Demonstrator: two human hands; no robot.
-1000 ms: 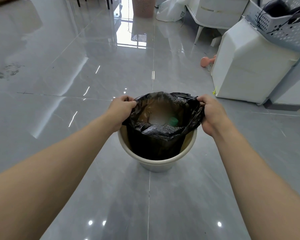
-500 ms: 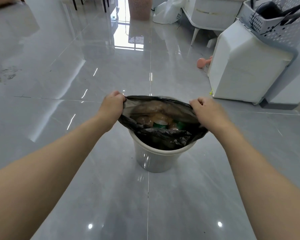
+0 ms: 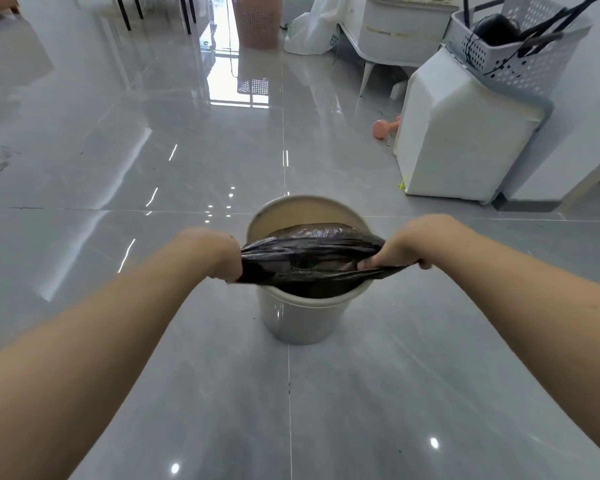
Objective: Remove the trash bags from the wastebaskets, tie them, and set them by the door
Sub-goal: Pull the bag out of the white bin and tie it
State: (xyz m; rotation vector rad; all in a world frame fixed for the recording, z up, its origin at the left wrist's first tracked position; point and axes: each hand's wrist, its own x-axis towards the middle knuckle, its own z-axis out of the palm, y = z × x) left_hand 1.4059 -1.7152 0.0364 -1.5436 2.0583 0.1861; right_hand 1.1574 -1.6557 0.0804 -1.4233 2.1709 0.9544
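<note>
- Your left hand (image 3: 212, 252) and right hand (image 3: 407, 245) have fingers clamped on the black trash bag (image 3: 309, 261), its mouth stretched shut.
- It sits in the wastebasket (image 3: 302, 317): lifting, tying and carrying it to the door remain.

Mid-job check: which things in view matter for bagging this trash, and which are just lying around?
In the job:
black bag, mouth stretched flat, body inside the bin
bin
left hand, gripping the bag's left end
right hand, gripping its right end

Lying about:
pink dumbbell
pink basket
white cabinet
grey crate of cables on top of it
</note>
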